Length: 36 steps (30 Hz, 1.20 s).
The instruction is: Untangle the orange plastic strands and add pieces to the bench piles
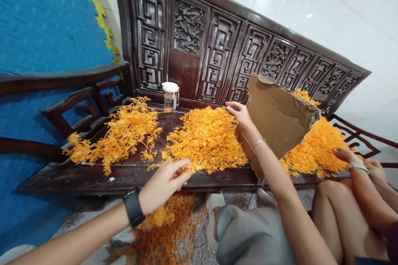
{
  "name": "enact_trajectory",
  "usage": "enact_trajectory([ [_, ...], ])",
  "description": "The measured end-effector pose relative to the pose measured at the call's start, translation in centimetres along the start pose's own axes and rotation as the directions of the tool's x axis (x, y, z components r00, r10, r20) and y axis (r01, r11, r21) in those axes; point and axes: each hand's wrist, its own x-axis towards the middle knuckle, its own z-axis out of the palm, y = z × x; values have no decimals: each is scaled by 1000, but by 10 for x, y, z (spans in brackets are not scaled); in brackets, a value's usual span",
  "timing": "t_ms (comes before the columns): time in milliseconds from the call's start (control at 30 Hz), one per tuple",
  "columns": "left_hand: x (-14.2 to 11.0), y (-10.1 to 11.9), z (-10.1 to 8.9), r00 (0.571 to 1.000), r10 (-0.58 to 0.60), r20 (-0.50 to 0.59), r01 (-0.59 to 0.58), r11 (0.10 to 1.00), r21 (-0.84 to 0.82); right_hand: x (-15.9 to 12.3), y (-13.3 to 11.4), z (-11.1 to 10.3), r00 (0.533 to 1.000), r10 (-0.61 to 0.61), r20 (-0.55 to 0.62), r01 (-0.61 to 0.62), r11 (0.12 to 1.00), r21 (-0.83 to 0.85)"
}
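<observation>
The left hand [164,182] pinches a spidery orange plastic piece [188,169] beside the heap [207,140] on the carved wooden bench [183,66]; the right hand [241,113], fingers loosely extended, hangs by the heap's far edge. Picking pieces seems the step; next calls for a light pinch.

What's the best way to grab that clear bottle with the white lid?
Probably around the bottle's clear body, just below the white lid, coming from the front. It stands upright, with the carved backrest close behind. Orange heaps lie to either side, but dark seat shows between them.
</observation>
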Motion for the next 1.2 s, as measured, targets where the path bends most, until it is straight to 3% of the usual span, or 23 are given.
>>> enact_trajectory([
  [200, 0, -1, 0, 1000, 12, -8, -13, 1000, -19, -2, -12, 2, 998, -29, -57, 28, 1000, -15],
  [333, 1, -2, -2, 999, 9, -31, -11, 998, -66, -7, -38, 7, 988, -88, -130, 86, 996, -21],
  [467, 3, 0, -4, 998, -4, -64, -4, 992, -126, -21, -78, 17, 989, -122, 88, 117, 991, 58],
  [533, 3, 1, -6, 996, -13, -88, -2, 986, -169, -30, -99, 22, 960, -139, 241, 121, 989, 90],
  [600, 3, 3, -7, 995, -12, -100, -9, 978, -206, -39, -118, 26, 876, -154, 456, 128, 988, 88],
  [667, 3, 3, -8, 995, -5, -99, -18, 972, -233, -48, -132, 31, 710, -145, 689, 132, 989, 71],
  [733, 3, 4, -9, 995, -2, -99, -23, 969, -247, -56, -140, 37, 548, -133, 826, 145, 987, 63],
  [767, 3, 3, -10, 995, -1, -101, -24, 967, -254, -59, -142, 39, 504, -138, 852, 158, 985, 67],
  [800, 3, 3, -10, 995, -2, -104, -25, 965, -262, -62, -144, 42, 489, -159, 858, 180, 980, 78],
  [933, 3, 4, -13, 993, -48, -104, 10, 942, -337, -69, -145, 50, 568, -351, 744, 333, 925, 182],
  [1000, 2, 6, -14, 990, -110, -91, 67, 923, -378, -72, -146, 54, 577, -403, 710, 380, 902, 204],
  [1067, 1, 10, -15, 982, -168, -87, 118, 905, -409, -75, -146, 59, 599, -385, 702, 365, 912, 188],
  [1200, 0, 23, -18, 973, -193, -126, 114, 880, -461, -75, -144, 65, 750, -299, 590, 286, 951, 118],
])
